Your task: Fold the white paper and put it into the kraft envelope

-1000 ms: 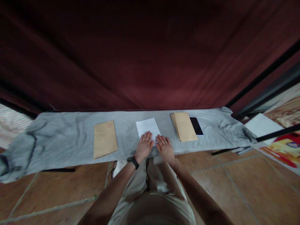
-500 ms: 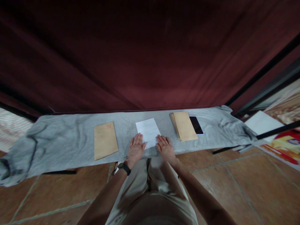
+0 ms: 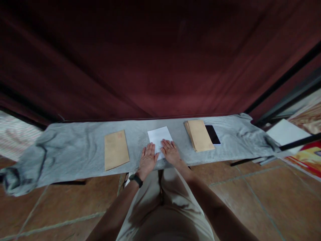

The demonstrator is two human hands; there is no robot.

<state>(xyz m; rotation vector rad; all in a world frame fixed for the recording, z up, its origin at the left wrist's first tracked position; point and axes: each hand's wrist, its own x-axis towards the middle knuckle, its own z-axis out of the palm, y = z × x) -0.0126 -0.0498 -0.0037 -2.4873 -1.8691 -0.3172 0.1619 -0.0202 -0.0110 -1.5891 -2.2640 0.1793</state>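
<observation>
A white sheet of paper lies flat on the grey cloth in front of me. My left hand rests flat with its fingers out, over the paper's left edge. Across the paper's lower right part lies my right hand, palm down, fingers stretched out. The near part of the sheet is partly hidden under both hands. To the left is a single brown envelope with a small reddish mark at its upper right corner. A stack of brown envelopes sits to the right, slightly fanned.
A dark-screened phone or tablet is partly under the envelope stack. Grey cloth covers the long narrow table. Behind it hangs a dark red curtain. Black metal bars and a colourful printed package are at the right.
My right hand has slid inward and a little forward, from the paper's right edge onto the sheet. My left hand stays nearly in place. The whole view has shifted slightly.
</observation>
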